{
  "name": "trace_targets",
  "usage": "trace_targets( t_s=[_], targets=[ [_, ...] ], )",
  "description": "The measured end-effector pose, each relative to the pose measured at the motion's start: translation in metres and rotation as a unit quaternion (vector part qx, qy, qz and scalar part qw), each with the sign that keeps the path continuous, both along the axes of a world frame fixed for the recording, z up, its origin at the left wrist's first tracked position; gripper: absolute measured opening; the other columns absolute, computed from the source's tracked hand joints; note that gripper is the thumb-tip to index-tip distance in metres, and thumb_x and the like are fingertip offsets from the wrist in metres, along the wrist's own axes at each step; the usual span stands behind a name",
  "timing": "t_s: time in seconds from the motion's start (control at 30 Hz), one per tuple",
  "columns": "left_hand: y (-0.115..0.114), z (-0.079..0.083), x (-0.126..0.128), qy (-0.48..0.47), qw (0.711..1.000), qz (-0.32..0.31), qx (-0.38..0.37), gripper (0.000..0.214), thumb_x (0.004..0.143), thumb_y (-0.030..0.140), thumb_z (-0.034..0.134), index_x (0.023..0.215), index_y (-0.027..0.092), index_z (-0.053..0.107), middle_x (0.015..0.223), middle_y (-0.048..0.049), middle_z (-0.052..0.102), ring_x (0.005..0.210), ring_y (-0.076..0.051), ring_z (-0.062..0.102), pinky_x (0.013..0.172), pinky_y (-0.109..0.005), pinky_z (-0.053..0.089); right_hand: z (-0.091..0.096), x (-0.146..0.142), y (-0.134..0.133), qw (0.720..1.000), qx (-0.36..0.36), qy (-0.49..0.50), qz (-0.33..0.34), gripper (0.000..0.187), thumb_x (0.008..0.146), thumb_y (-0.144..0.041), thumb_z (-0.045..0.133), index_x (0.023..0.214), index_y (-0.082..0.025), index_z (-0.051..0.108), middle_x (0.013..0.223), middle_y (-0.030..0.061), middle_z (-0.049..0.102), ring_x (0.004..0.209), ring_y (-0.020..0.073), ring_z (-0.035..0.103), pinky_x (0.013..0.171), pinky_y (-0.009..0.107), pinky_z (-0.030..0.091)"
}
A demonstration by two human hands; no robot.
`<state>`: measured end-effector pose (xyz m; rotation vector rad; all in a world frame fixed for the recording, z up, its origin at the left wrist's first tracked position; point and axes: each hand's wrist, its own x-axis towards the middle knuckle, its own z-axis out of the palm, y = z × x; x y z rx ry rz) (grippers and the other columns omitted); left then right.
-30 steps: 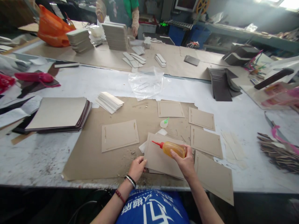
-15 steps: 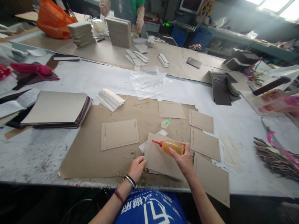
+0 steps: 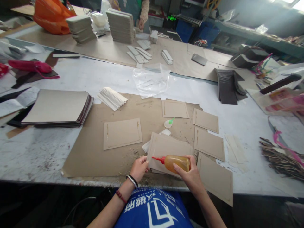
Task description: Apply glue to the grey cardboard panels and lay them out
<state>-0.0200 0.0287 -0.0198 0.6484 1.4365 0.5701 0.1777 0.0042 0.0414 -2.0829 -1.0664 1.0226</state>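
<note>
Your right hand [image 3: 190, 175] has its grip closed around the amber glue bottle [image 3: 177, 162]. The bottle lies almost level, with its red nozzle [image 3: 157, 159] pointing left over the near edge of the top card [image 3: 166, 147]. Your left hand [image 3: 139, 167] is curled on that card's near left corner. Whether it pinches the corner or only presses it down cannot be told from here.

The card tops a small pile on the brown paper sheet [image 3: 95, 152], at the near edge of the table [image 3: 35, 152]. For a clean line, I would tip the nozzle down to the card and squeeze lightly and evenly. Keep the bead just inside the edge, as on the finished cards [image 3: 209, 144] spread out to your right. Hold the left corner firm so the card cannot slide off the pile. The nozzle is very close to your left fingertips, so mind them.

Half a second ago the bottle hung over the far part of the card, its nozzle near the upper left corner. It has since come down toward you, to the near edge. Your left hand has kept to the same corner.
</note>
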Motion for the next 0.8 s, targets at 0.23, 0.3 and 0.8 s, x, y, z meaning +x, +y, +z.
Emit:
trace_targets(
  t_s=[0.23,0.3,0.8],
  targets=[
    [-0.001,0.0,-0.002,-0.001,1.0,-0.012,0.006,0.021,0.062,0.02,0.048,0.073,0.013,0.064,0.058,0.0012,0.062,0.044,-0.009,0.048,0.043,-0.021,0.035,0.007,-0.008,-0.019,1.0,-0.021,0.009,0.02,0.047,0.06,-0.05,0.064,0.094,-0.023,0.045,0.076,-0.0011,0.056,0.068,0.0194,0.057,0.063,0.031,0.047],
    [-0.002,0.0,-0.002,0.0,1.0,-0.013,0.009,0.021,0.062,0.02,0.048,0.073,0.013,0.064,0.058,0.001,0.062,0.045,-0.01,0.049,0.044,-0.021,0.036,0.009,-0.009,-0.021,1.0,-0.015,0.002,0.011,0.047,0.06,-0.05,0.063,0.094,-0.022,0.046,0.077,-0.0007,0.056,0.068,0.0191,0.056,0.063,0.031,0.047],
    [-0.005,-0.001,-0.003,0.012,1.0,-0.006,0.018,0.022,0.059,0.023,0.05,0.073,0.014,0.064,0.062,-0.0002,0.064,0.048,-0.011,0.053,0.045,-0.022,0.038,0.019,0.02,-0.049,0.996,-0.067,-0.054,-0.016,0.054,0.059,-0.052,0.064,0.099,-0.023,0.043,0.084,0.001,0.059,0.074,0.021,0.059,0.07,0.034,0.047]
  ],
)
